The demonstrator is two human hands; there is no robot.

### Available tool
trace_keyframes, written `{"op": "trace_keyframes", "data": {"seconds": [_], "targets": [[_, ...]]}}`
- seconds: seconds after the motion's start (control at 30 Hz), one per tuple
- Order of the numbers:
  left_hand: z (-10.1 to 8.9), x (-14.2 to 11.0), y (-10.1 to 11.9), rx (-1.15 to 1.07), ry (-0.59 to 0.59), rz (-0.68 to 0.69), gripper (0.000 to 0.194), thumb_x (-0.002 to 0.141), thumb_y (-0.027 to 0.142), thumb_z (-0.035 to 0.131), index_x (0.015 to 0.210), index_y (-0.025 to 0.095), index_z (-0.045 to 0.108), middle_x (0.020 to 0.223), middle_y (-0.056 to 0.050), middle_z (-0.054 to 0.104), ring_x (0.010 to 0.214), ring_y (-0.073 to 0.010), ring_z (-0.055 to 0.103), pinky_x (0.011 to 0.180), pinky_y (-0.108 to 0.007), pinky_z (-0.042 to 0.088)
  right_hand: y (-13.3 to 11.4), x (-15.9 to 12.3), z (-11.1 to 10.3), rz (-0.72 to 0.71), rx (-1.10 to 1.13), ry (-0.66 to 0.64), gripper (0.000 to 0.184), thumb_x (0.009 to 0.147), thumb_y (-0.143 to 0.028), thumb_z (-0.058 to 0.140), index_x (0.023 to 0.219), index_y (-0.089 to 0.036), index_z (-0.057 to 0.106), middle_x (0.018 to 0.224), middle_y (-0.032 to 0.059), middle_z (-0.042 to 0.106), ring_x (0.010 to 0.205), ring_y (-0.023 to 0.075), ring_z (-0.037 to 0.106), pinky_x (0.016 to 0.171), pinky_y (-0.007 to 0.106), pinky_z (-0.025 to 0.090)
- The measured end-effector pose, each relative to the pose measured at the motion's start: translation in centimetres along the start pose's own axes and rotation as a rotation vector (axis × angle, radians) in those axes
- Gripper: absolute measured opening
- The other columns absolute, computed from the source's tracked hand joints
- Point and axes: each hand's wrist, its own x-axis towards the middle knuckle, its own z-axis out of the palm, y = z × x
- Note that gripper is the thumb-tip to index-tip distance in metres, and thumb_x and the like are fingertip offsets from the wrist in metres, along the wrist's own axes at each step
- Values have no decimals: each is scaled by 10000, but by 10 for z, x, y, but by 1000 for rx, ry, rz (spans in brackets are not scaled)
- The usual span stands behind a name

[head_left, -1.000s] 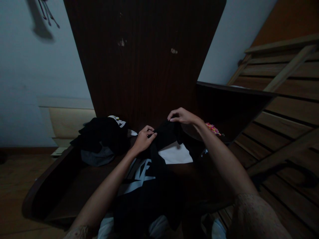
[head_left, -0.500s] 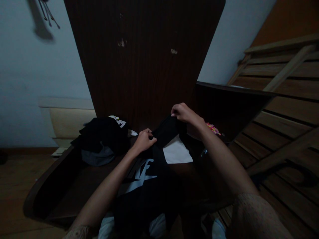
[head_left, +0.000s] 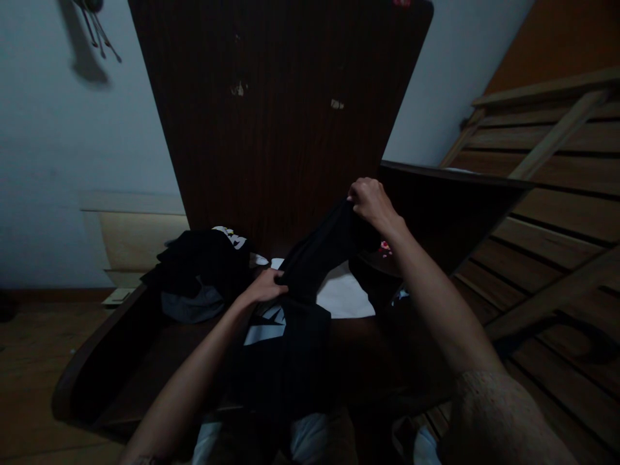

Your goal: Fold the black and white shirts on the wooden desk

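Observation:
A black T-shirt (head_left: 295, 361) with white lettering hangs over the front of the dark wooden seat. My right hand (head_left: 372, 203) pinches one end of its cloth and holds it raised to the right. Lower and to the left, my left hand (head_left: 265, 286) grips the same shirt near the print, thumb on top. Between the hands the cloth is stretched in a slanting band. Behind and below that band a white cloth or sheet (head_left: 345, 294) shows in part. The fingertips of both hands are partly hidden by the fabric.
A heap of dark clothes (head_left: 203, 271) with a grey piece lies on the left of the seat (head_left: 145, 374). A tall wooden panel (head_left: 290, 129) rises behind. Wooden slats (head_left: 571, 194) stand at the right. A small pink patterned item (head_left: 385, 248) shows behind my right arm.
My right hand has moved up and right, pulling the shirt's cloth longer. My left hand has shifted slightly left and down. The printed part has folded, so less lettering shows.

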Motion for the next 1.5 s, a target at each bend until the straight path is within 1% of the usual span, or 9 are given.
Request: {"op": "trace_keyframes", "data": {"seconds": [0.17, 0.27, 0.43, 0.67, 0.9, 1.1, 1.2, 1.3, 1.5], "targets": [[-6, -21, -24, -246, -97, -115, 219, 530, 188, 552, 732, 147, 624, 618, 32, 563, 541, -118, 500, 508, -220, 380, 7, -6, 6, 50, -42, -49, 216, 830, -181, 547, 968, -122, 703, 982, 159, 656, 975, 309, 565, 848, 414, 423], [-12, -32, -34, -190, -137, -169, 197, 524, 177, 544, 705, 150, 618, 583, 44, 540, 506, -105, 462, 467, -204, 339, 14, -11, 9, 85, -43, -102, 212, 817, -172, 566, 960, -123, 713, 954, 150, 670, 947, 293, 586, 828, 389, 435], [-25, -53, -43, -166, -157, -216, 284, 567, 222, 519, 789, 153, 683, 726, 4, 662, 630, -157, 582, 540, -231, 433, 22, -23, 13, 157, -55, -192, 186, 782, -138, 592, 911, -108, 722, 873, 141, 678, 856, 260, 613, 761, 350, 448], [-44, -81, -62, -48, -147, -380, 175, 558, 287, 534, 618, 162, 641, 590, 11, 614, 569, -182, 572, 514, -249, 419, 27, -35, 18, 248, -90, -292, 176, 745, -90, 606, 867, -112, 730, 834, 131, 688, 776, 224, 632, 675, 297, 458], [-71, -122, -61, -225, 104, -429, 272, 451, 281, 611, 709, 212, 665, 718, -5, 654, 777, -253, 608, 642, -307, 497, 27, -38, 24, 297, -24, -397, 111, 741, -127, 651, 819, -131, 730, 757, 89, 679, 697, 184, 638, 602, 256, 455], [-93, -146, -62, -490, 192, -413, 420, 358, 265, 609, 769, 221, 682, 782, -30, 690, 780, -280, 618, 662, -341, 516, 36, -26, 26, 401, 57, -614, 124, 687, -87, 684, 778, -159, 726, 715, 49, 680, 627, 161, 626, 554, 240, 456], [-95, -137, -60, -364, 94, -457, 423, 428, 275, 638, 842, 217, 702, 834, -11, 714, 839, -272, 644, 719, -328, 530, 34, -21, 48, 397, 46, -607, 152, 680, -68, 681, 798, -151, 730, 756, 64, 696, 643, 154, 632, 539, 219, 450], [-94, -125, -71, -92, 24, -535, 380, 472, 312, 678, 838, 220, 712, 843, -3, 727, 906, -285, 656, 781, -329, 534, 22, -24, 85, 367, 42, -622, 161, 690, -54, 673, 815, -135, 733, 829, 88, 716, 696, 157, 650, 550, 201, 443], [-89, -133, -100, 44, 135, -556, 284, 422, 312, 776, 682, 232, 693, 770, -39, 719, 939, -330, 658, 777, -341, 543, 0, -49, 153, 334, 28, -604, 197, 783, -75, 611, 929, -134, 730, 999, 138, 707, 887, 189, 668, 650, 206, 439]]}}
